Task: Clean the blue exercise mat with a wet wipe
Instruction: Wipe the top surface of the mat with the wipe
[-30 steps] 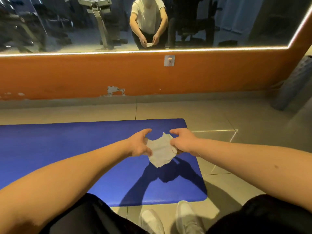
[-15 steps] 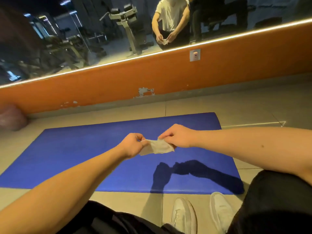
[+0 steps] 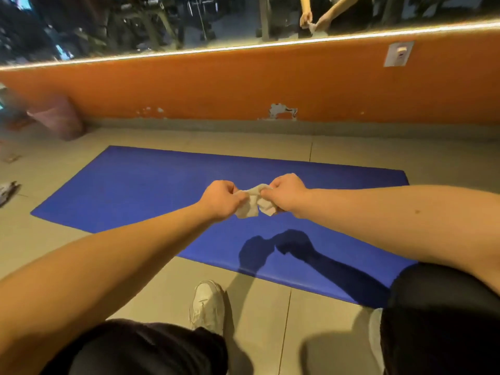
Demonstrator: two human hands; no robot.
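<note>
Grey tiled floor (image 3: 151, 288); an orange wall (image 3: 216, 87) crosses the upper frame, with a mirror (image 3: 162, 23) above it. Blue exercise mat (image 3: 151, 190) lies flat on the tiles at centre frame, skewed. Over its middle the two hands meet. Left hand (image 3: 220, 197) and right hand (image 3: 288, 194) both have curled fingers, each pinching one end of the white wet wipe (image 3: 250, 205), which is bunched between them above the mat. White shoe (image 3: 207, 304) at lower centre, on tile near the mat's edge. Pink object (image 3: 56, 117) at left against the wall is blurred. It may be a bin, but I cannot tell what it holds.
</note>
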